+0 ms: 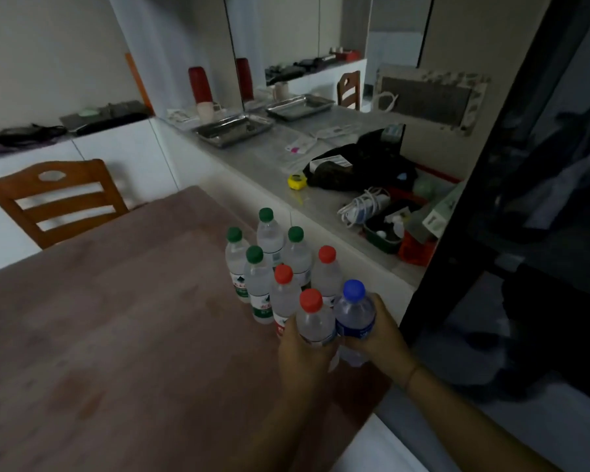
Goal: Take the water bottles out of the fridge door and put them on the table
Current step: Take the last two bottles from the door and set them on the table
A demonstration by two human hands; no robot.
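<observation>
Near the lower centre of the frame, the left hand grips a red-capped bottle and the right hand grips a blue-capped bottle, just beside six bottles standing on the brown table.

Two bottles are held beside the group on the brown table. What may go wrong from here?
1. The clear red-capped plastic bottle in the left hand is against the packed standing bottles; a nudge may topple them.
2. The blue-capped, blue-labelled bottle in the right hand seems near the edge of the brown table; it may slip off.
</observation>
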